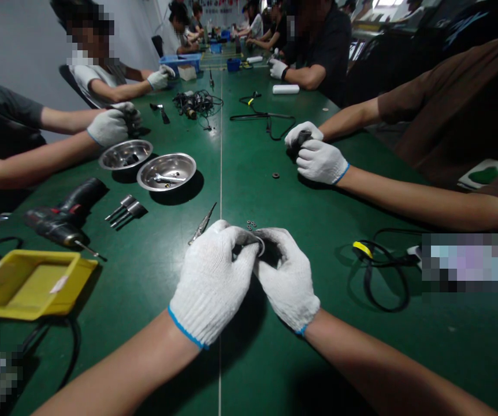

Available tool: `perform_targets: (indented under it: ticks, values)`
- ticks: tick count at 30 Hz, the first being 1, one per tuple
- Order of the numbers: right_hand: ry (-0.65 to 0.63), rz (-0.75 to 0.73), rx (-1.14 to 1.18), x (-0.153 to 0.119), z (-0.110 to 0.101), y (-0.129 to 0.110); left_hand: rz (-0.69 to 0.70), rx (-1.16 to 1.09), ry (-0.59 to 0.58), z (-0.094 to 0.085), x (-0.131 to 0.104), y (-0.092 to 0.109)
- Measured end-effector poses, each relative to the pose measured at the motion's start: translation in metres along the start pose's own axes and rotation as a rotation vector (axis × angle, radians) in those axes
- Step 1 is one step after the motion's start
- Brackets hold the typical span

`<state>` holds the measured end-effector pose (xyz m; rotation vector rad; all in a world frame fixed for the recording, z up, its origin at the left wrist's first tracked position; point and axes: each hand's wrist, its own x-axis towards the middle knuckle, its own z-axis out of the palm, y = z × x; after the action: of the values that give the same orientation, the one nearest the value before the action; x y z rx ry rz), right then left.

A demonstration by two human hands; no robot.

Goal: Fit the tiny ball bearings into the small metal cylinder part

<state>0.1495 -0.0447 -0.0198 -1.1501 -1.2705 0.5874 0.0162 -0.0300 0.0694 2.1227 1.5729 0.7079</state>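
In white knit gloves with blue cuffs, my left hand (pixel 214 283) and my right hand (pixel 287 277) meet at the middle of the green table (pixel 249 358). Both are closed, fingertips together around a small metal ring (pixel 261 247). Gloved fingers cover much of the ring, and whether anything else is between them cannot be made out. Just beyond the fingertips lie several tiny nuts or washers (pixel 251 224). A thin pointed tool (pixel 203 224) rests on the table beyond my left hand.
To the left are a yellow tray (pixel 36 286), a power drill (pixel 64 214), sockets (pixel 126 211) and two steel bowls (pixel 166 172). Looped black cable (pixel 386 283) lies right. Co-workers' gloved hands (pixel 322 162) are near at right and left; cables (pixel 194 104) lie farther off.
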Motion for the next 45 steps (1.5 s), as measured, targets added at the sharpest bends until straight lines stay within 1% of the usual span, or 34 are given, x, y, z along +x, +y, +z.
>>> perform_targets:
  ticks: [6,10,15,21,32,36,39,41,43,45]
  values:
    - [-0.008,-0.006,-0.005,-0.001,0.000,0.000,-0.033,-0.059,0.008,-0.009,0.005,0.000]
    - [-0.004,-0.010,-0.021,-0.002,-0.001,0.001,-0.024,-0.031,-0.046,-0.010,0.006,0.001]
    - [0.003,-0.025,-0.048,-0.002,0.000,0.003,-0.005,0.022,-0.069,-0.009,0.002,0.004]
    - [-0.001,-0.037,-0.053,-0.002,0.000,0.001,0.003,0.052,-0.082,-0.006,0.001,0.004]
    - [0.015,-0.035,-0.077,-0.002,0.000,0.001,0.034,0.132,-0.064,-0.001,-0.002,0.004]
    - [0.020,-0.023,-0.080,-0.001,0.000,0.000,0.034,0.119,-0.059,0.002,-0.003,0.004]
    - [0.026,-0.020,-0.075,-0.001,0.000,0.001,0.003,0.068,-0.035,0.006,-0.002,0.003]
    - [0.025,-0.018,-0.066,-0.001,0.000,0.001,-0.052,0.001,-0.021,0.007,-0.001,0.004]
    - [0.020,-0.014,-0.057,-0.001,0.001,0.002,-0.123,-0.086,-0.030,0.008,0.001,0.005]
    - [0.013,-0.011,-0.051,-0.001,0.001,0.002,-0.181,-0.165,-0.063,0.008,0.003,0.006]
